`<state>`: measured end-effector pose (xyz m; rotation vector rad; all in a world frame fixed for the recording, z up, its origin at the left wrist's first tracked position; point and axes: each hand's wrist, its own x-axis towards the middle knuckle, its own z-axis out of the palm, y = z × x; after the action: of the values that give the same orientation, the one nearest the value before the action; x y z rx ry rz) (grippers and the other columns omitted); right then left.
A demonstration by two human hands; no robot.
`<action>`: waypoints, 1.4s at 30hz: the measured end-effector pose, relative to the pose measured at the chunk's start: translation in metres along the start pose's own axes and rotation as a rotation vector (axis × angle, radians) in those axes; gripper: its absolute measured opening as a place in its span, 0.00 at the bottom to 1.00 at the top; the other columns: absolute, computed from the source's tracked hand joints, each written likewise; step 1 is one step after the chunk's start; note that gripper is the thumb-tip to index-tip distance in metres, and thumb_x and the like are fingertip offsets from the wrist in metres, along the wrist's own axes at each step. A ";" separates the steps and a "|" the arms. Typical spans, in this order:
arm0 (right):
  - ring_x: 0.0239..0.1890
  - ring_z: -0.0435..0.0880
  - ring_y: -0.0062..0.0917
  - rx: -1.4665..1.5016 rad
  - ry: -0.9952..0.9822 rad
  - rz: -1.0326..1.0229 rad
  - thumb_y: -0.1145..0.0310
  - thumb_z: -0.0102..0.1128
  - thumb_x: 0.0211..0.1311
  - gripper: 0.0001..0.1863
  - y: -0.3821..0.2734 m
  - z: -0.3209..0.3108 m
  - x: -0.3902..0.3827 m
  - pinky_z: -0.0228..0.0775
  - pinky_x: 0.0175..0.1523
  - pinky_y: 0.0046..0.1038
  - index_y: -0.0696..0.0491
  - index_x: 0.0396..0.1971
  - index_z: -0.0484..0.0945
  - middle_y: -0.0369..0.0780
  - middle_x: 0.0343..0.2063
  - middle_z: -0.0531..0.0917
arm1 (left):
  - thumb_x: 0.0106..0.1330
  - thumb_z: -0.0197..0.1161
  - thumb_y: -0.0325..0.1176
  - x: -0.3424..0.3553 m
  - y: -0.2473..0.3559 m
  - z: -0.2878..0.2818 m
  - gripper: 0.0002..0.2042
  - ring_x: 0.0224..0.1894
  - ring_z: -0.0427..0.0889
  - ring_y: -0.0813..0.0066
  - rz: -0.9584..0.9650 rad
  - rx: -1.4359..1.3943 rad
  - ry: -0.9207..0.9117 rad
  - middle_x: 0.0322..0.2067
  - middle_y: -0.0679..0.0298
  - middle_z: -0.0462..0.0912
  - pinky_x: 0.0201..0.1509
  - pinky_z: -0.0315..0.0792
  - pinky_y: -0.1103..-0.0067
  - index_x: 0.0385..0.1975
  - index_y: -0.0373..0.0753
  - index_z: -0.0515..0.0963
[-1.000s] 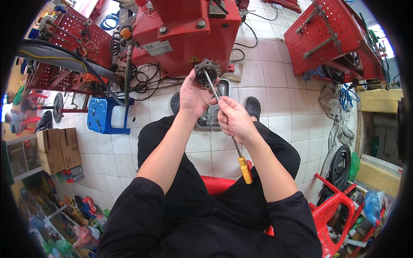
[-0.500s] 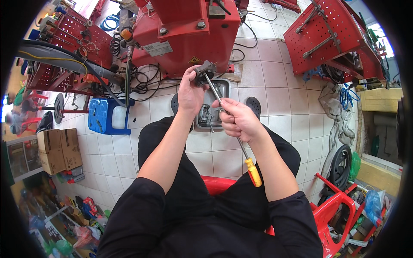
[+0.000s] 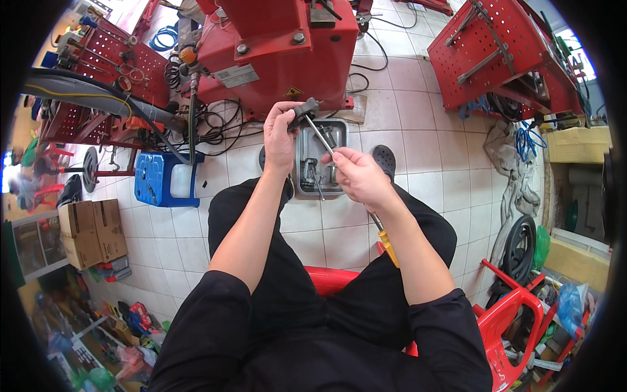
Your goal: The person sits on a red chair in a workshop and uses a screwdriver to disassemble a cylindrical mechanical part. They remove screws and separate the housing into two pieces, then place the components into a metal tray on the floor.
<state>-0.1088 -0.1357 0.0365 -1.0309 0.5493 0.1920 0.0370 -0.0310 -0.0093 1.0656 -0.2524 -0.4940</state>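
My left hand is closed around a dark grey metal part, holding it up in front of the red machine. With its fingers wrapped about the shaft, my right hand grips a long screwdriver. The shaft's far end meets the metal part; its tip is hidden there. Below my right wrist, the yellow handle sticks out, partly covered by my forearm. Beneath both hands a grey tray lies on the floor between my shoes, with several metal parts in it.
A large red machine stands ahead, cables on the floor beside it. At left are a blue stool and cardboard boxes. A red perforated cabinet stands at far right; a tyre and red chair are nearer.
The metal part has turned in my left hand, so its round opening shows less. The screwdriver has swung slightly, and more of its yellow handle is behind my right forearm.
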 end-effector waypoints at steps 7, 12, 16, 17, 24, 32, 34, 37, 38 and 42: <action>0.16 0.70 0.28 -0.557 0.333 -0.402 0.66 0.48 0.65 0.12 0.019 0.002 0.010 0.60 0.24 0.30 0.56 0.35 0.78 0.40 0.13 0.72 | 0.65 0.50 0.34 0.001 -0.007 -0.005 0.08 0.31 0.68 0.92 0.003 0.194 0.010 0.30 0.76 0.76 0.32 0.60 0.88 0.37 0.42 0.76; 0.25 0.77 0.47 -0.907 0.538 -0.503 0.69 0.49 0.62 0.07 0.015 0.007 0.005 0.66 0.30 0.43 0.55 0.33 0.74 0.50 0.19 0.77 | 0.66 0.51 0.37 0.000 -0.009 0.001 0.08 0.31 0.68 0.93 -0.036 0.252 0.034 0.30 0.77 0.76 0.30 0.60 0.89 0.37 0.43 0.76; 0.26 0.78 0.47 -1.203 0.621 -0.520 0.68 0.50 0.60 0.05 0.005 0.004 0.001 0.69 0.30 0.43 0.54 0.32 0.70 0.49 0.20 0.77 | 0.67 0.53 0.38 -0.001 -0.013 0.005 0.08 0.28 0.65 0.94 -0.088 0.224 0.059 0.27 0.79 0.73 0.28 0.59 0.90 0.36 0.43 0.76; 0.25 0.78 0.47 -1.257 0.634 -0.507 0.68 0.50 0.60 0.06 0.003 0.003 -0.001 0.70 0.29 0.42 0.54 0.32 0.70 0.48 0.20 0.77 | 0.67 0.53 0.38 -0.001 -0.014 0.004 0.08 0.28 0.66 0.94 -0.106 0.219 0.064 0.27 0.79 0.73 0.28 0.59 0.90 0.37 0.43 0.76; 0.24 0.80 0.41 -1.387 0.695 -0.493 0.70 0.49 0.60 0.06 0.006 0.005 -0.003 0.73 0.28 0.37 0.57 0.31 0.69 0.45 0.23 0.78 | 0.67 0.52 0.38 -0.006 -0.021 0.009 0.08 0.31 0.69 0.92 -0.141 0.233 0.042 0.30 0.78 0.76 0.30 0.61 0.88 0.39 0.44 0.74; 0.25 0.81 0.42 -1.399 0.703 -0.510 0.75 0.50 0.54 0.05 0.001 -0.004 -0.004 0.74 0.28 0.35 0.58 0.31 0.67 0.48 0.25 0.78 | 0.67 0.51 0.39 -0.006 -0.028 0.008 0.08 0.31 0.70 0.91 -0.196 0.258 0.002 0.31 0.78 0.77 0.30 0.61 0.88 0.38 0.44 0.74; 0.25 0.82 0.42 -1.388 0.663 -0.454 0.75 0.50 0.54 0.05 0.000 -0.003 -0.003 0.75 0.28 0.35 0.58 0.31 0.67 0.48 0.24 0.78 | 0.67 0.51 0.39 -0.007 -0.029 0.007 0.08 0.31 0.70 0.92 -0.218 0.270 0.000 0.30 0.78 0.77 0.30 0.62 0.88 0.37 0.45 0.74; 0.26 0.82 0.42 -1.357 0.634 -0.359 0.75 0.51 0.53 0.05 -0.004 0.002 -0.006 0.76 0.29 0.34 0.59 0.29 0.68 0.47 0.24 0.79 | 0.67 0.51 0.39 -0.008 -0.031 0.007 0.08 0.30 0.70 0.92 -0.235 0.279 -0.012 0.30 0.78 0.77 0.29 0.61 0.88 0.37 0.45 0.74; 0.26 0.83 0.41 -1.344 0.629 -0.325 0.75 0.51 0.53 0.05 -0.005 0.004 -0.007 0.76 0.29 0.34 0.59 0.29 0.68 0.47 0.24 0.79 | 0.67 0.52 0.40 -0.009 -0.031 0.008 0.08 0.30 0.70 0.92 -0.239 0.280 -0.010 0.29 0.78 0.77 0.29 0.61 0.88 0.37 0.45 0.74; 0.26 0.83 0.41 -1.382 0.679 -0.467 0.75 0.52 0.52 0.05 0.011 -0.007 0.001 0.76 0.29 0.34 0.59 0.28 0.69 0.48 0.23 0.80 | 0.67 0.52 0.40 -0.008 -0.033 0.009 0.07 0.29 0.70 0.92 -0.240 0.277 -0.014 0.28 0.78 0.77 0.28 0.61 0.89 0.36 0.46 0.74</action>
<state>-0.1153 -0.1364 0.0246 -2.5853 0.7601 -0.2720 0.0173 -0.0467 -0.0341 1.3721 -0.2103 -0.6957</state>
